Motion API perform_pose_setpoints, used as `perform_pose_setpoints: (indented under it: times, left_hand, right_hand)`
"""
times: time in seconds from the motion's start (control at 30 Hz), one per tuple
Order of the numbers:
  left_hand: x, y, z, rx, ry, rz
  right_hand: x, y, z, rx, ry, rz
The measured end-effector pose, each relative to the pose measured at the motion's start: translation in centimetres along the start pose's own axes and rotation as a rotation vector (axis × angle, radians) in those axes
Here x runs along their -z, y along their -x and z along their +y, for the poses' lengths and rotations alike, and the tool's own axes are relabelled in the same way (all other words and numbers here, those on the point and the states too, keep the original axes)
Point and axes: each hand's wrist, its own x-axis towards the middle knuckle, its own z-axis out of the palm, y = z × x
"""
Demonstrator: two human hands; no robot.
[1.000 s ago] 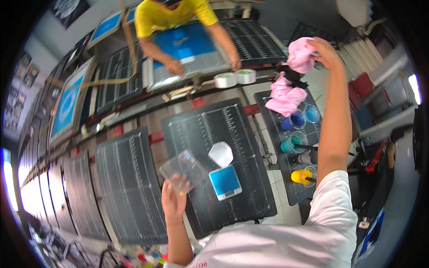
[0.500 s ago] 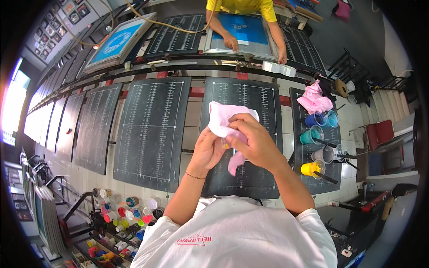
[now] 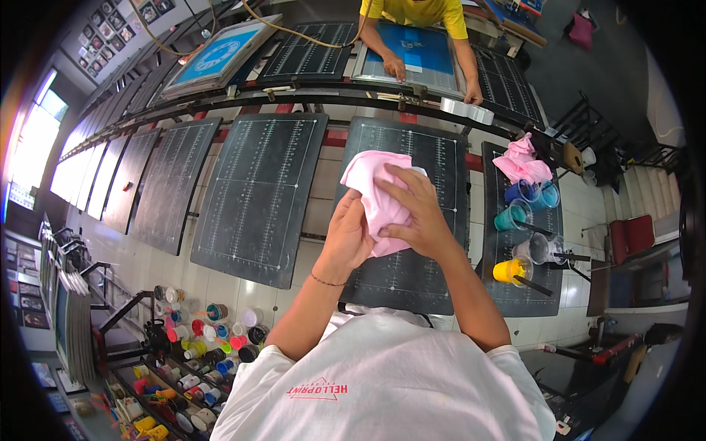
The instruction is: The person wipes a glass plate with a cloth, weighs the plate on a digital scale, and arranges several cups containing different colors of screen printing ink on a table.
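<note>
The right hand is closed over a pink cloth, fingers curled across its top, while the left hand clamps the same cloth from below and the side; the two hands press together with the fabric bunched between them. The cloth sits in the air above a dark gridded printing pallet, not resting on it. It looks soft, light and limp, likely to slump wherever it is not held, so a bunched handful or a pinched edge seems the surest hold. To the right, on a narrower dark worktop, stand cups of ink in blue, teal and yellow, with a second pink rag beside them. Another pallet lies to the left. Across the row, a person in a yellow shirt leans on a blue screen frame.
</note>
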Motion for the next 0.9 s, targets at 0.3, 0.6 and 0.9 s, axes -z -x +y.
perform_pose_setpoints:
  times: [0.3, 0.6, 0.9]
  left_hand:
    - [-0.3, 0.7, -0.7, -0.08, -0.158, -0.044]
    - [1.8, 0.2, -0.1, -0.04, 0.136, -0.227]
    - [1.2, -0.4, 3.2, 0.002, -0.084, -0.038]
  right_hand:
    - [-1.6, 1.2, 1.2, -0.005, -0.053, 0.014]
    - [-3.1, 0.4, 0.0, -0.426, -0.569, 0.287]
    - [-3.5, -2.8, -3.0, -0.67, -0.541, 0.555]
